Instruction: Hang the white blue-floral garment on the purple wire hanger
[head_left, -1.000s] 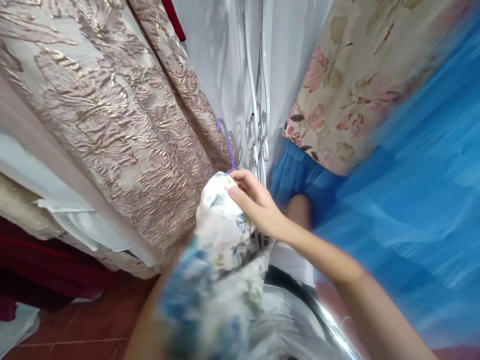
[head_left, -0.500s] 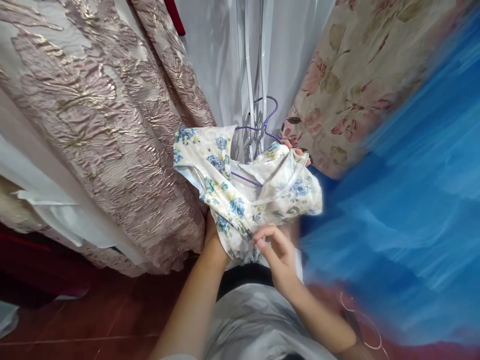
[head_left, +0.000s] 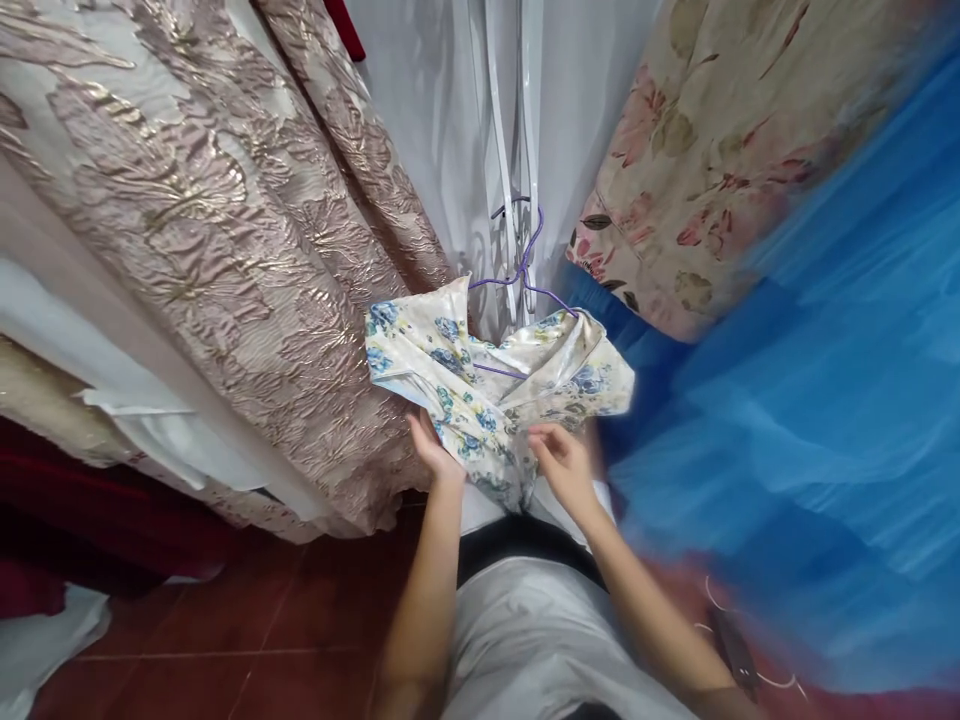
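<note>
A white floral top [head_left: 472, 415] with blue flowers and a crossed neckline hangs on a purple wire hanger [head_left: 523, 265] in front of my waist. My left hand [head_left: 439, 455] is at the top's lower left side, palm turned toward the cloth. Its fingers are stretched out, partly hidden behind the edge. On the front, right of the crossing, my right hand [head_left: 566, 465] has thumb and fingertips pinched together at the fabric. The right shoulder of the top is folded over near the hanger's arm.
A pink and gold brocade cloth [head_left: 292, 250] hangs close on the left. White straps [head_left: 501, 130] hang down behind the hanger. On the right are a floral cloth [head_left: 675, 200] and a blue tulle skirt [head_left: 810, 420]. A dark device with a white cable [head_left: 735, 650] lies low at right.
My left hand has come out from under the top, where its fingertips showed at the right shoulder, to the left side. My right hand has shifted slightly up and right.
</note>
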